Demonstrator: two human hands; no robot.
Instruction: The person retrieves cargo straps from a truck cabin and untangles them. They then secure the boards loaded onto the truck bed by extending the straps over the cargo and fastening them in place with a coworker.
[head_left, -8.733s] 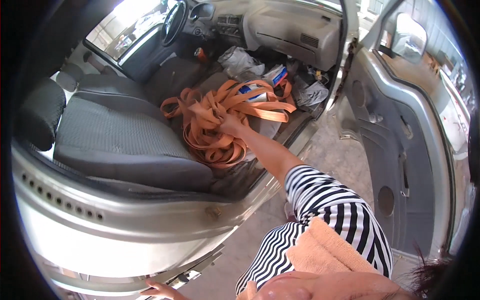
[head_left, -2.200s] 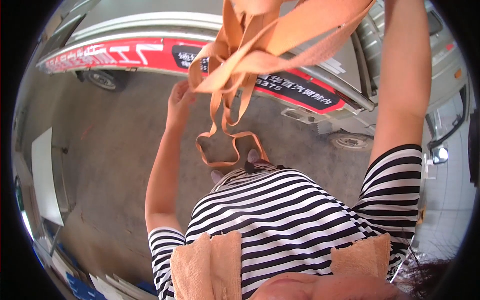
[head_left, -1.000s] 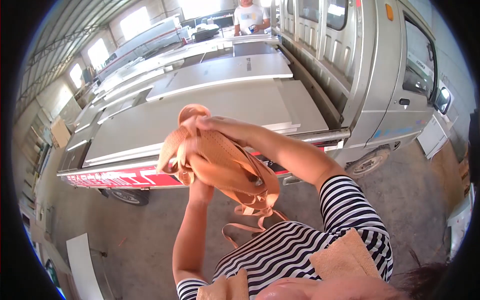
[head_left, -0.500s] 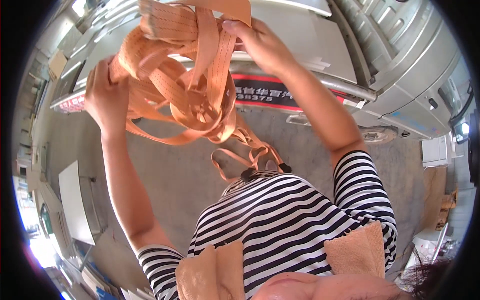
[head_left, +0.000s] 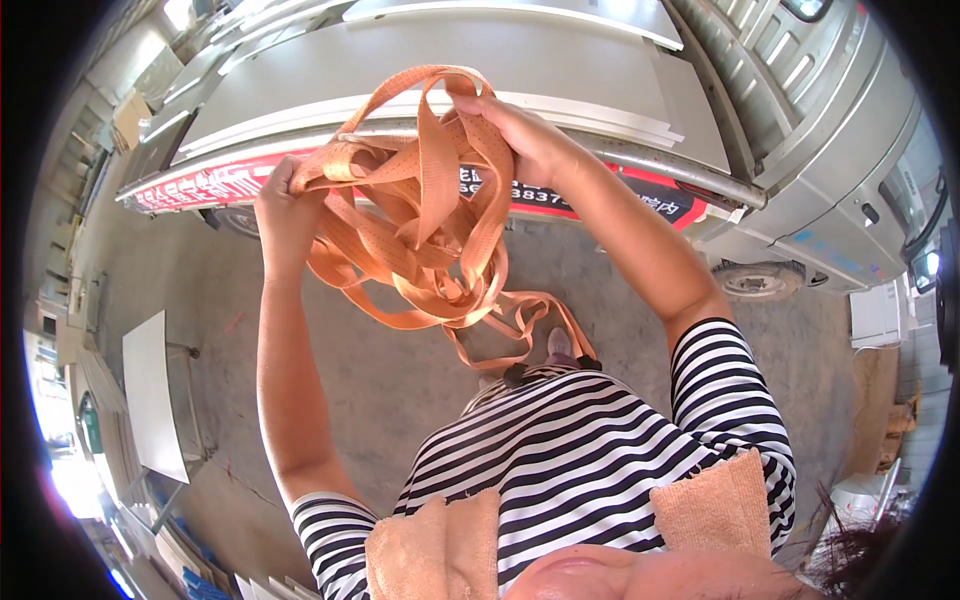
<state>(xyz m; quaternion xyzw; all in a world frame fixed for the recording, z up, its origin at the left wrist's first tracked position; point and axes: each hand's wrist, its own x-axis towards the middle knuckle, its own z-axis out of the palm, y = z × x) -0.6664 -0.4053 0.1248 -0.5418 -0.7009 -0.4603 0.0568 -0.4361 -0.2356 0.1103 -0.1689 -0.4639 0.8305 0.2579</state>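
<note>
A tangled bundle of orange webbing strap (head_left: 440, 200) with dark stitching hangs between my raised hands. My left hand (head_left: 290, 200) is closed around the bundle's left side, where several folds gather. At the upper right, my right hand (head_left: 515, 135) grips loops of the same strap, its thumb lying over them. Loose loops droop below both hands, and one length trails down towards my feet. Parts of my fingers are hidden behind the webbing.
Ahead is a truck's flatbed stacked with pale flat boards (head_left: 560, 70), with a metal side rail (head_left: 690, 170). The truck cab (head_left: 840, 200) stands to the right. A white panel on a stand (head_left: 155, 400) is at the left, on the concrete floor (head_left: 340, 370).
Both hands have come lower and closer to me, the left one also moving right. The strap bundle has dropped with them and hangs more loosely.
</note>
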